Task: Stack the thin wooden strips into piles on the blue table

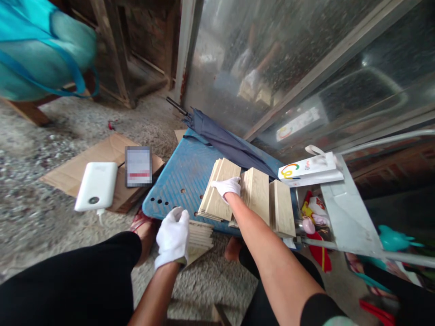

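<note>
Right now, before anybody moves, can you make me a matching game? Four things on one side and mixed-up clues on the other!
Things:
1. umbrella
2. rounded white device
3. right hand
4. blue tabletop

Clues:
A. gloved and resting on a stack of boards
B. underneath all three big stacks
C. dark and folded up
D. with a cable, by the brown cardboard

Right pairs:
1-C
2-D
3-A
4-B
</note>
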Motion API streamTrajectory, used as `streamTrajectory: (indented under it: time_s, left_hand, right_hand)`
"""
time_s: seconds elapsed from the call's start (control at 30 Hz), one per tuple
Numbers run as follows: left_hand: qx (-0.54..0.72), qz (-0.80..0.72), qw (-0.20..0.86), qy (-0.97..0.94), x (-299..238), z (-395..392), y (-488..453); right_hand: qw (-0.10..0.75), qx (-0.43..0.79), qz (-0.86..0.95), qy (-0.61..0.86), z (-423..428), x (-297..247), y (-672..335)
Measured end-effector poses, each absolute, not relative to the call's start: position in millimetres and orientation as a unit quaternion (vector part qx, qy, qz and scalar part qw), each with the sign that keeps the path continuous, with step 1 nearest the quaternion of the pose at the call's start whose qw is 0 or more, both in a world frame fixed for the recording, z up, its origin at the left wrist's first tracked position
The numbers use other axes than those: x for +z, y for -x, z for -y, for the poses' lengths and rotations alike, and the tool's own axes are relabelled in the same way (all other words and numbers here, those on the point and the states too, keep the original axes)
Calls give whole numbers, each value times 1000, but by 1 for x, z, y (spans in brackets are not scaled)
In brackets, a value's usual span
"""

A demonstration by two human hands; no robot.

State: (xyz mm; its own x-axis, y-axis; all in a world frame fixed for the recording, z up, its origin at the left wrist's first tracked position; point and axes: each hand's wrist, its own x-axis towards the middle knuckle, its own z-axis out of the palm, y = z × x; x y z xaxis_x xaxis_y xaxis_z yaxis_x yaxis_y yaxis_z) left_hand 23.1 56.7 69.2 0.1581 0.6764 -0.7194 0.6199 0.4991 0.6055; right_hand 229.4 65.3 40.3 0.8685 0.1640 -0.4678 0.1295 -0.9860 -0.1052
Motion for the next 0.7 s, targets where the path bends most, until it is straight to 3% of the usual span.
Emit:
streamTrajectory:
  time_s: [0.3,0.53,0.7]
  left_hand:
    - [43,-662,574,-480,63,-57,-23]
    - [-73,-672,523,-519,49,-49,-20]
    - [-137,-667,486,-549,27,-36,-10]
  right_hand:
    - [14,251,46,967,-81,26,-231]
    - [7,225,75,971,-81,33,-218]
    - [76,145,211,964,-53,54,-203]
